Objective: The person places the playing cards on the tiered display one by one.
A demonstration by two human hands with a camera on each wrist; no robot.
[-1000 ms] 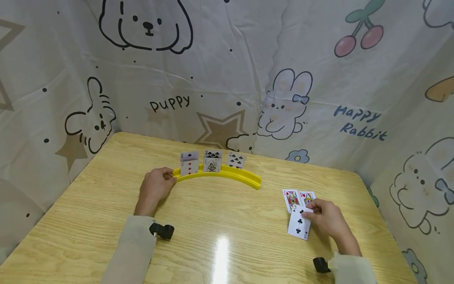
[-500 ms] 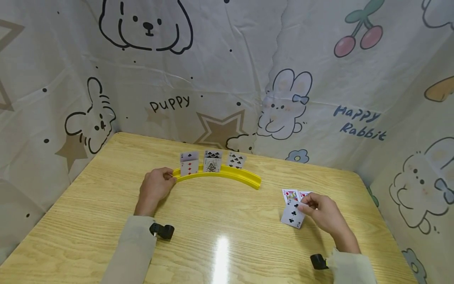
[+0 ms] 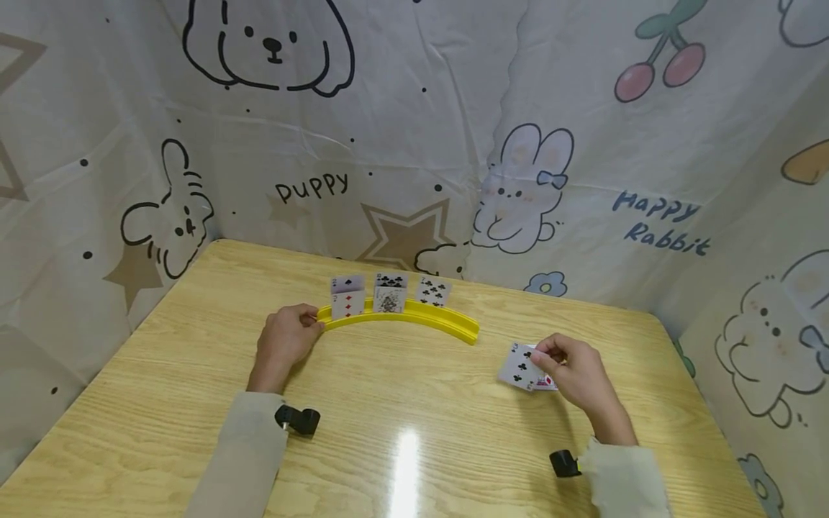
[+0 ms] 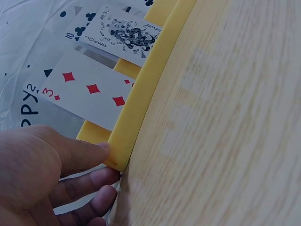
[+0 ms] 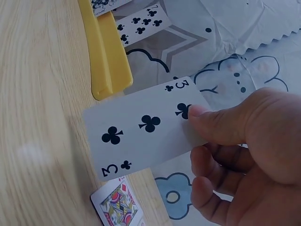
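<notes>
My right hand (image 3: 579,378) pinches a three of clubs (image 5: 146,125) by one end, thumb on its face. The card is held above the table, in front of face cards (image 5: 117,202) that lie there and are mostly covered in the head view. At the left end of a curved yellow card holder (image 3: 447,324), my left hand (image 3: 285,342) grips its tip between thumb and fingers. Cards stand in the holder: a three of diamonds (image 4: 91,87) before a two of spades, a joker (image 4: 124,35) before a ten of clubs, and a seven of clubs (image 3: 432,291) alone.
The holder stands toward the back of a wooden table (image 3: 363,403). A printed cloth (image 3: 401,144) hangs behind the table and along its sides. Each wrist carries a small black camera, such as the right one (image 3: 565,464).
My right hand has lifted the three of clubs and moved it up and left, across the face cards. My left hand keeps its grip on the holder's end.
</notes>
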